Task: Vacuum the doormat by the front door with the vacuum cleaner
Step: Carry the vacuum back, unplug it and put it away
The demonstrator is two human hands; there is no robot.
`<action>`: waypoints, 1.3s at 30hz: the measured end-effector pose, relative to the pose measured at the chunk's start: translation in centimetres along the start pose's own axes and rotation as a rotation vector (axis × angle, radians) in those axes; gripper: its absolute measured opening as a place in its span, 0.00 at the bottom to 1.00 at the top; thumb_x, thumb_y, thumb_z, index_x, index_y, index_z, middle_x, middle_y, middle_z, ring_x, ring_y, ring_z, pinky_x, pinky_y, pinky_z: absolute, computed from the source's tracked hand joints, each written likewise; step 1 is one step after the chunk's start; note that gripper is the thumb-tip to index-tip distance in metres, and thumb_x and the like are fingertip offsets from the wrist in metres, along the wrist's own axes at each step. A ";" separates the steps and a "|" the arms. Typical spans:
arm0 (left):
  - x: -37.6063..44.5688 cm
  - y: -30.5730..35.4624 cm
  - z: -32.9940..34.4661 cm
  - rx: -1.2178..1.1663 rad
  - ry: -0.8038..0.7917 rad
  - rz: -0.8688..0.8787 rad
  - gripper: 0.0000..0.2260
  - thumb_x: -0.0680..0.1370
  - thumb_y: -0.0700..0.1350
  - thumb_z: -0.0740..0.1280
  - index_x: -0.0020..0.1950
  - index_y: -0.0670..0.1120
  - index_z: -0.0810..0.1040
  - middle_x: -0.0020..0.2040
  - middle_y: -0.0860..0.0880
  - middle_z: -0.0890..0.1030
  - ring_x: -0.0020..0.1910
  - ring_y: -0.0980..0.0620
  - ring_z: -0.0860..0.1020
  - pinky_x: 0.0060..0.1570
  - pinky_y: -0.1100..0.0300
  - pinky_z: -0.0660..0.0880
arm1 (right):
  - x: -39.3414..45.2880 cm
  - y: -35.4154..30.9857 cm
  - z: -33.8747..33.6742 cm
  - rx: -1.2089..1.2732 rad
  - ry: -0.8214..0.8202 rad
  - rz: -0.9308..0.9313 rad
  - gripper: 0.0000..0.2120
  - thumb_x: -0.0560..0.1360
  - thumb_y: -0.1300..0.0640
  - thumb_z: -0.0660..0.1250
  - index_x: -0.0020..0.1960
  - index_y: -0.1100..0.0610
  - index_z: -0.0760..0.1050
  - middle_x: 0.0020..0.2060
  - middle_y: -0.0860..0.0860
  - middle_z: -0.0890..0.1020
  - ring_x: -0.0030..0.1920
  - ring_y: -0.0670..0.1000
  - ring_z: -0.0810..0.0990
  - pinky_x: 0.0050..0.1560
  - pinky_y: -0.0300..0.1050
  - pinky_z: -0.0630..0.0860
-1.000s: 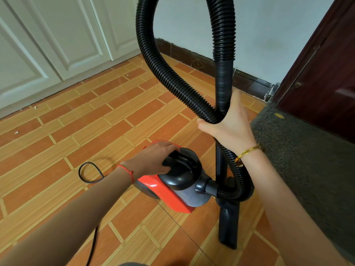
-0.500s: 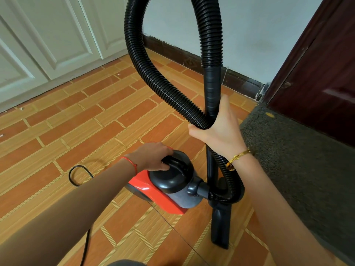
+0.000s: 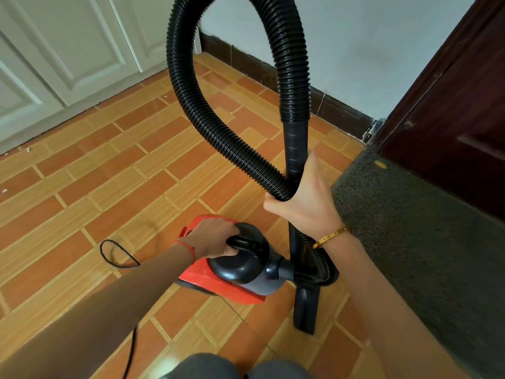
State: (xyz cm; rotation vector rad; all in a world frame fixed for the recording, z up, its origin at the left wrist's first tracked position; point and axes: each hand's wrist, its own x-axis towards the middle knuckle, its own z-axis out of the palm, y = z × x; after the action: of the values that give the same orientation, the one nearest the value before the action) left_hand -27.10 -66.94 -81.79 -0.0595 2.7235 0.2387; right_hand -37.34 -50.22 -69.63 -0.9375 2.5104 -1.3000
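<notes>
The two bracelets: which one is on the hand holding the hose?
The thin gold bracelet on the right hand; the red string bracelet circles the left wrist.

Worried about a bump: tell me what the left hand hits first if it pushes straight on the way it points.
The left hand grips the vacuum cleaner's handle, pointing rightward. Straight on, it would probably meet the hose connector first, then the upright wand. Depth is uncertain.

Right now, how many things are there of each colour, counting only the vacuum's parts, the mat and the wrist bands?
Black: 3, hose, floor nozzle, power cord
Red: 2, vacuum body, string band
Grey: 1, doormat
Gold: 1, bracelet
Total: 7
</notes>
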 end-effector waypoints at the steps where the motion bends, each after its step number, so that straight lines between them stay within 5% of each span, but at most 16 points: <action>1: -0.8 0.2 -0.9 -0.023 -0.002 -0.024 0.08 0.72 0.52 0.68 0.42 0.49 0.76 0.37 0.52 0.76 0.39 0.50 0.76 0.38 0.56 0.73 | 0.3 -1.1 -0.7 -0.001 -0.010 0.000 0.31 0.61 0.57 0.75 0.57 0.54 0.61 0.42 0.50 0.75 0.40 0.44 0.77 0.35 0.33 0.76; 7: -7.9 2.3 -9.1 -0.136 -0.003 -0.188 0.07 0.75 0.51 0.67 0.44 0.47 0.78 0.37 0.52 0.75 0.40 0.50 0.77 0.38 0.56 0.74 | 2.1 -10.7 -5.9 0.035 -0.113 -0.042 0.35 0.63 0.58 0.76 0.63 0.55 0.59 0.40 0.45 0.73 0.41 0.40 0.77 0.37 0.31 0.75; 13: -17.3 3.4 -20.9 -0.208 0.002 -0.358 0.08 0.74 0.51 0.66 0.47 0.48 0.79 0.39 0.51 0.77 0.44 0.46 0.79 0.39 0.53 0.76 | 3.7 -24.6 -12.0 0.041 -0.240 -0.119 0.38 0.63 0.56 0.76 0.66 0.54 0.58 0.43 0.49 0.75 0.41 0.44 0.79 0.39 0.45 0.80; 23: -33.7 5.9 -37.6 -0.258 0.084 -0.624 0.09 0.76 0.52 0.66 0.50 0.48 0.79 0.46 0.47 0.81 0.46 0.44 0.80 0.36 0.55 0.72 | 4.1 -45.9 -20.0 0.080 -0.411 -0.294 0.35 0.63 0.56 0.76 0.63 0.56 0.60 0.43 0.50 0.77 0.41 0.46 0.79 0.36 0.37 0.78; 28: -41.4 7.6 -41.3 -0.304 0.136 -0.762 0.09 0.75 0.52 0.67 0.49 0.47 0.79 0.45 0.47 0.81 0.44 0.44 0.80 0.35 0.55 0.72 | 2.5 -53.6 -21.1 0.121 -0.542 -0.407 0.32 0.62 0.55 0.76 0.60 0.54 0.61 0.42 0.51 0.78 0.40 0.46 0.80 0.36 0.39 0.79; 39: -60.2 12.3 -40.2 -0.390 0.224 -1.169 0.12 0.74 0.51 0.69 0.50 0.43 0.79 0.47 0.43 0.82 0.47 0.40 0.80 0.39 0.53 0.73 | -7.5 -66.0 -17.3 0.222 -0.812 -0.699 0.28 0.63 0.56 0.77 0.55 0.54 0.63 0.40 0.47 0.76 0.38 0.39 0.77 0.36 0.26 0.72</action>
State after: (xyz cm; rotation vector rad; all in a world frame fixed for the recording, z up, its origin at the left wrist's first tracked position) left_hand 11.54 -61.49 -19.56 -1.7596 2.3126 0.3970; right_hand -8.43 -62.00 -8.54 -1.8921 1.4345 -0.9806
